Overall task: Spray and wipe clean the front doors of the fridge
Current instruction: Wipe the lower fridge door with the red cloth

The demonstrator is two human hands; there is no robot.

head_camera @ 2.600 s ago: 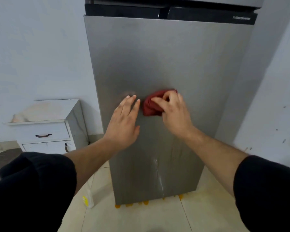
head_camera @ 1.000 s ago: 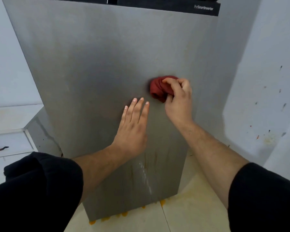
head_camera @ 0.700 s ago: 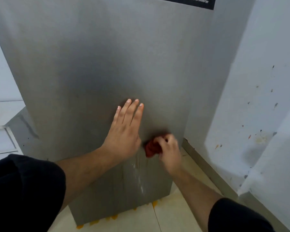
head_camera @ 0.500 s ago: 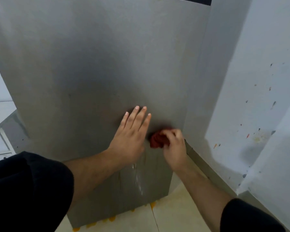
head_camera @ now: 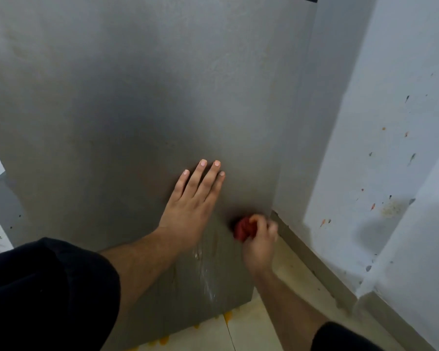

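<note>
A big grey fridge door [head_camera: 137, 97] fills most of the view. The left hand [head_camera: 190, 211] lies flat on it, low down and a bit right of the middle. Its fingers [head_camera: 203, 178] are straight and close together, pointing up and a little to the right. They hold nothing and just rest on the door.

The right hand [head_camera: 259, 241] is lower and further right, close to the door's right edge. It holds a red cloth [head_camera: 241, 230] squashed into a small ball. The fingers [head_camera: 260, 222] are bent over the top and right side of the cloth, so the red part peeks out on their left. The cloth touches the door. This hand looks a bit blurry, so the thumb is hard to make out.

Between the two hands, a little lower, a shiny wet streak [head_camera: 205, 269] runs down the door.

Both arms have black sleeves [head_camera: 48, 287] pushed up, with bare forearms.

On the right stands a pale wall [head_camera: 390, 122] with small dark and orange spots. A brown strip [head_camera: 314, 262] runs along its bottom. The floor [head_camera: 251, 325] is light tile, and there are orange blobs [head_camera: 162, 340] just under the bottom edge of the door.
</note>
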